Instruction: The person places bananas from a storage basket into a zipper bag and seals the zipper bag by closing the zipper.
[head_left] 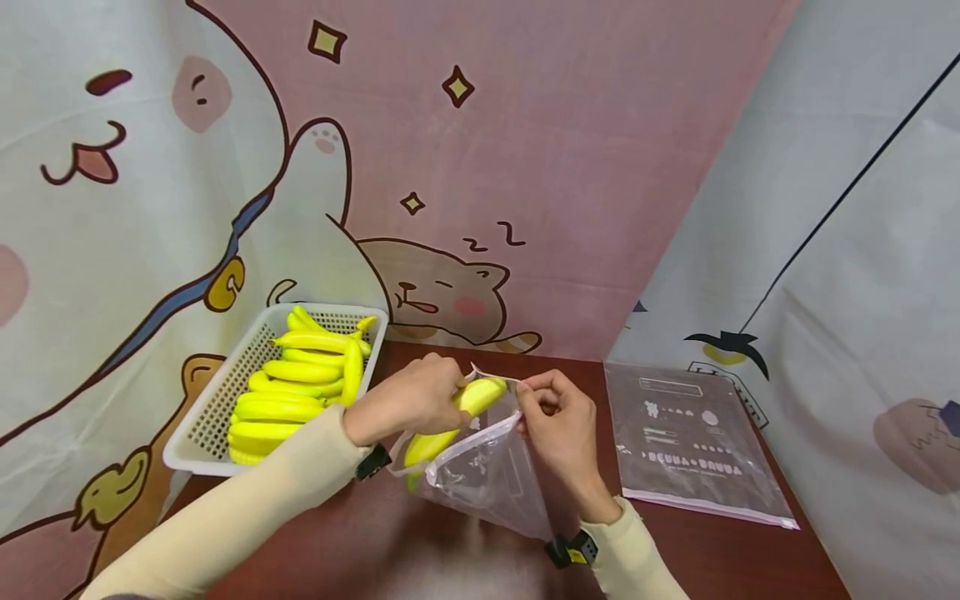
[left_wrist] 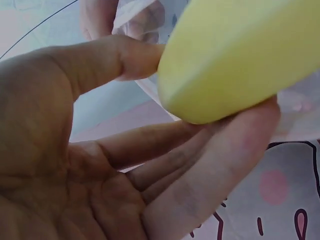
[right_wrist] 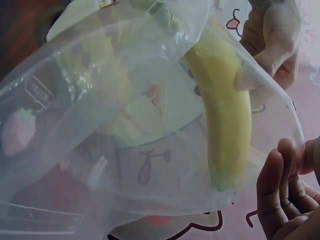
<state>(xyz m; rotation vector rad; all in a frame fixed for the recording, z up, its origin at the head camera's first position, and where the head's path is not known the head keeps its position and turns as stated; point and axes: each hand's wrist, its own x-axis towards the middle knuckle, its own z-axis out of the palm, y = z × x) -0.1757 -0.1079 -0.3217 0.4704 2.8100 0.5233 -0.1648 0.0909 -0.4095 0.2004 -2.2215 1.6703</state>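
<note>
Over the middle of the dark brown desk [head_left: 337, 533], the left hand [head_left: 405, 400] grips a yellow banana [head_left: 450, 421], thumb and fingers [left_wrist: 220, 165] curled round its upper end, while the lower end slants down into a clear plastic bag [head_left: 491, 475]. The right hand [head_left: 551, 417] pinches the rim of the bag's mouth, fingers curled tight on the thin edge, holding it up and open just beside the left hand. Seen from the right wrist, the banana lies inside the crinkled film, its tip near the rim, with the left hand's fingers pressed against the bag from outside.

To the left, close by the left forearm, stands a white mesh basket [head_left: 217, 408] heaped with more bananas [head_left: 300, 383]. To the right, well apart from both hands, a flat printed pouch [head_left: 690, 442] lies on the desk. Cartoon-printed cloth [head_left: 525, 167] hangs behind and to both sides.
</note>
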